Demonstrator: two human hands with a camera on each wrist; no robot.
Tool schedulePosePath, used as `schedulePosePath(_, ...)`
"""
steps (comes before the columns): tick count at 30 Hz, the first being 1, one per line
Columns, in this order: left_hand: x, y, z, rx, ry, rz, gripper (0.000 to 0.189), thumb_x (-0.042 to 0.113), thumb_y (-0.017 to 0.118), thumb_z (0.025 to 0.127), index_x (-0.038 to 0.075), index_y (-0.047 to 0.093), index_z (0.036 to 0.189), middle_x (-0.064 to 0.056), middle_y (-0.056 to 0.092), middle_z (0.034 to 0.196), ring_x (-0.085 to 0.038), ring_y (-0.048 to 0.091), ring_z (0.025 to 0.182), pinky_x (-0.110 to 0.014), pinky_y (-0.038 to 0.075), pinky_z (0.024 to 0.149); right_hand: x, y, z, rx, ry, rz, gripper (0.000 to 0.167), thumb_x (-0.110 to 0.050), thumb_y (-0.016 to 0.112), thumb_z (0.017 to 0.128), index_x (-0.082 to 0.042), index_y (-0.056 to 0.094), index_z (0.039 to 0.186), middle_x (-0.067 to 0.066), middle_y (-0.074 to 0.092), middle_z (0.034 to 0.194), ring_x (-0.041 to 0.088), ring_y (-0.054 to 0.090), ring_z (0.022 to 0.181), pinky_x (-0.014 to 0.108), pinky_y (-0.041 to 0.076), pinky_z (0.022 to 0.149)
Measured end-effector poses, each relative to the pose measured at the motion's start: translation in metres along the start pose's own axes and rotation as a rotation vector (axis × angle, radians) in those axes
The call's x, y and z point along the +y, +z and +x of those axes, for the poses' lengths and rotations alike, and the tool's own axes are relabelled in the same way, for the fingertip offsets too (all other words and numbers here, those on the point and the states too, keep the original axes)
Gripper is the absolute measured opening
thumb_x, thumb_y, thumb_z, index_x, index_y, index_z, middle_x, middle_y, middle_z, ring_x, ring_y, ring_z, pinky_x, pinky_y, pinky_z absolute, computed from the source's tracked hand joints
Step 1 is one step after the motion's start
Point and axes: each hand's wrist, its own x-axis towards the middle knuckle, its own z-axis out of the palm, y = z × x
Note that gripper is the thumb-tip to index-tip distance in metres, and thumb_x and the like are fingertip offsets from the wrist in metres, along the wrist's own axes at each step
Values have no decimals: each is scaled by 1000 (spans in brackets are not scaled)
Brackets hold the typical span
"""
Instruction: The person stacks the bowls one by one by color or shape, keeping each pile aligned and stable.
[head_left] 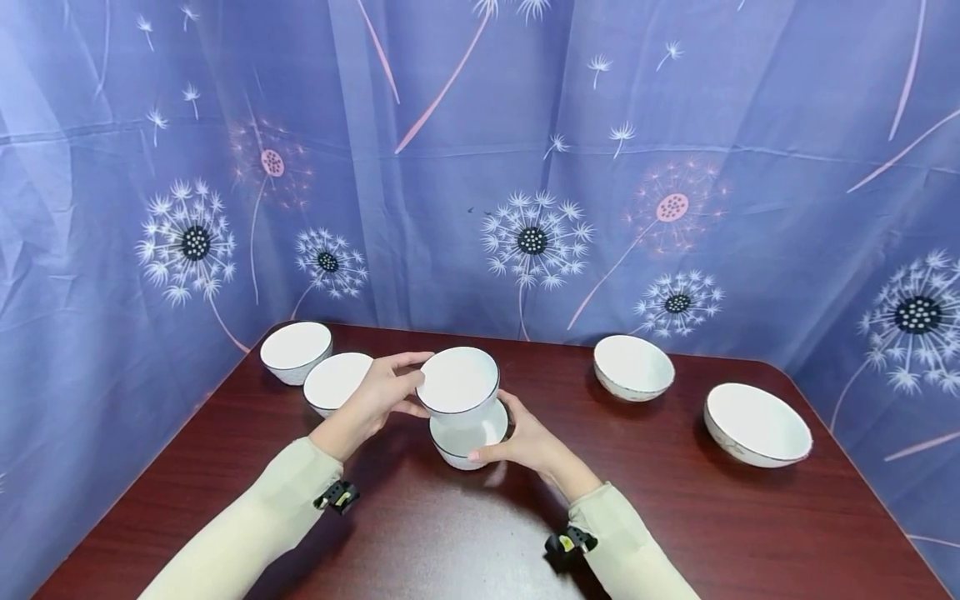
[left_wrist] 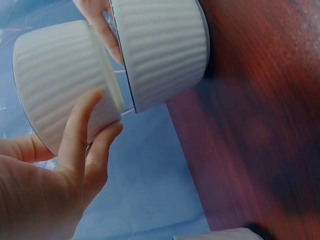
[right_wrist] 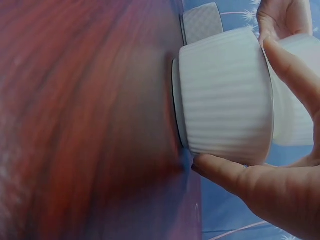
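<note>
In the head view, my left hand (head_left: 377, 393) grips a white bowl (head_left: 457, 380) with a dark rim, raised above a second white bowl (head_left: 459, 439). That lower bowl stands upright on the table, and my right hand (head_left: 536, 443) holds it by its sides, thumb in front. Ribbed outer walls show on the upper bowl (left_wrist: 62, 75) and the lower bowl (left_wrist: 162, 52) in the left wrist view, with a narrow gap between them. In the right wrist view, thumb and fingers span the lower bowl (right_wrist: 225, 100).
Two more white bowls stand at the left back, one (head_left: 296, 348) behind the other (head_left: 336, 383), near my left hand. Toward the right are a patterned bowl (head_left: 633, 367) and a wider one (head_left: 757, 425). A blue dandelion curtain (head_left: 450, 225) hangs behind the dark wooden table (head_left: 420, 533).
</note>
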Motion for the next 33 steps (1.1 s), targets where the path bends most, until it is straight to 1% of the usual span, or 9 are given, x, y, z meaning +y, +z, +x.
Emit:
schedulePosePath(4, -3, 1, 0, -8, -7, 8, 48, -5, 45, 88, -1, 51, 135, -22, 61, 104, -20, 65, 67, -43, 60, 63, 2, -3, 1, -50, -19, 39, 103, -5, 84, 68, -2, 21, 149, 20, 44, 139, 30, 46, 122, 44, 42, 103)
schedulePosePath(7, -5, 2, 0, -16, -13, 14, 47, -5, 46, 88, -1, 52, 135, -20, 61, 102, -19, 65, 67, -42, 60, 63, 3, -4, 0, -74, -21, 83, 104, -3, 84, 67, -1, 20, 149, 21, 44, 139, 30, 48, 122, 41, 44, 102)
schedulePosePath(10, -7, 4, -1, -19, -21, 19, 46, -5, 46, 89, -2, 52, 134, -19, 61, 99, -19, 65, 68, -41, 60, 62, 4, -5, 0, -83, -18, 109, 102, -2, 83, 67, -2, 22, 148, 20, 47, 137, 29, 50, 120, 39, 44, 102)
schedulePosePath(14, -9, 6, -2, -16, -30, 21, 44, -5, 47, 90, -3, 52, 134, -19, 61, 98, -19, 65, 69, -42, 60, 63, 5, -5, -1, -102, -15, 112, 98, -2, 83, 68, -3, 24, 146, 20, 49, 134, 29, 52, 118, 38, 45, 100)
schedulePosePath(19, -9, 6, -4, -3, -28, 26, 42, -6, 48, 91, -4, 53, 132, -24, 63, 105, -20, 66, 70, -43, 60, 62, 5, -6, -1, -132, -35, 95, 96, -1, 82, 69, 1, 23, 145, 21, 47, 134, 30, 52, 118, 38, 46, 99)
schedulePosePath(22, -9, 6, -4, -8, -23, 29, 40, -6, 49, 91, -4, 53, 132, -25, 63, 108, -20, 66, 70, -43, 60, 63, 4, -7, -1, -138, -37, 99, 95, 0, 81, 70, 1, 23, 145, 21, 47, 134, 29, 50, 119, 37, 45, 100)
schedulePosePath(28, -9, 8, -4, -23, 0, 47, 38, -5, 50, 93, -7, 54, 130, -23, 64, 104, -18, 65, 70, -42, 60, 62, 3, -8, -1, -128, -12, 126, 99, 1, 83, 68, -3, 23, 147, 20, 49, 134, 28, 51, 119, 36, 45, 100)
schedulePosePath(33, -11, 10, -3, -35, 1, 60, 37, -4, 51, 94, -8, 53, 131, -23, 63, 106, -18, 66, 73, -41, 60, 62, 3, -9, -1, -121, -20, 120, 102, -2, 85, 66, -4, 23, 148, 18, 50, 135, 26, 49, 121, 36, 43, 102)
